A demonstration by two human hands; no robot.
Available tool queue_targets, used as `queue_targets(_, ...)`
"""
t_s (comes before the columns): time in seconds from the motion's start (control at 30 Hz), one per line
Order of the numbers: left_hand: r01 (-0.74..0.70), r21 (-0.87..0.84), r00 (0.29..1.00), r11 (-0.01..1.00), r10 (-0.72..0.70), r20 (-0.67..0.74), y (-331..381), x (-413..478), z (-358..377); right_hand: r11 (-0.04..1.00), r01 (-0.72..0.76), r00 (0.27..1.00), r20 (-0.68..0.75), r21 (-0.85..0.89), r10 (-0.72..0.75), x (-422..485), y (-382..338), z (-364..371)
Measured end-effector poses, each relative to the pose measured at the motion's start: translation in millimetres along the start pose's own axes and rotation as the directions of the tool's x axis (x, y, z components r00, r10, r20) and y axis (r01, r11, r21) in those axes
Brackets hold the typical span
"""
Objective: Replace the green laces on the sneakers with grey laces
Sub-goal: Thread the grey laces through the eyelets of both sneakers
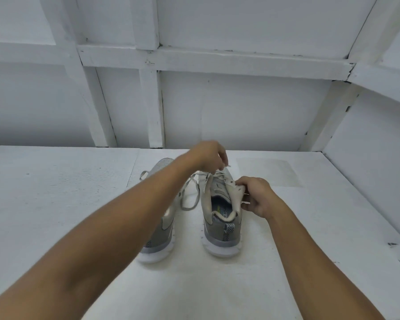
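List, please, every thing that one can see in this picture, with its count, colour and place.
left sneaker: one, grey with white sole, on table
right sneaker: one, grey with white sole, beside it
lace: at least one, pale grey, in right sneaker, loop between sneakers
table: one, white, underneath
wall: one, white, panelled, behind
left hand: one, pinches lace
right hand: one, grips right sneaker's upper edge

Two sneakers stand side by side on the table (56, 192), heels toward the person and toes toward the wall (240, 107) behind. The left forearm crosses over the left sneaker (158, 241), its left hand (209, 157) above the right sneaker (219, 234) near the toe, pinching a lace (189, 195) that loops down between the two. The right hand (256, 196) grips the right sneaker's right-side collar.
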State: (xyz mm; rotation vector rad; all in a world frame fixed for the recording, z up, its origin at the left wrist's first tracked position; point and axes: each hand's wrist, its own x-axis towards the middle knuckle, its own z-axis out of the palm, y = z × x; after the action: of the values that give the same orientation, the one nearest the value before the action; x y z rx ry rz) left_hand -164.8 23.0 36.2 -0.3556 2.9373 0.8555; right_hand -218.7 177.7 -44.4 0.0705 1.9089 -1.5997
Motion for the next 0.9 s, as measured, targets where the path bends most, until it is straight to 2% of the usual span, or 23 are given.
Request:
queue_targets(0.2,0.047,-0.068,0.993,0.997,-0.053,-0.102,-6.2,9.8,39.9,1.000,0.010,1.000,-0.007,-0.027,-0.010,4.9,5.1,2.6)
queue_targets(0.47,0.068,-0.045,0.992,0.997,-0.072,-0.105,-9.5,13.5,48.4,0.999,0.011,1.000,-0.007,0.051,-0.011,6.8,8.3,0.6)
queue_targets(0.9,0.062,-0.028,0.992,0.998,-0.065,-0.110,-10.8,15.3,51.1,0.999,0.007,1.000,-0.028,0.054,-0.006,6.1,7.7,1.8)
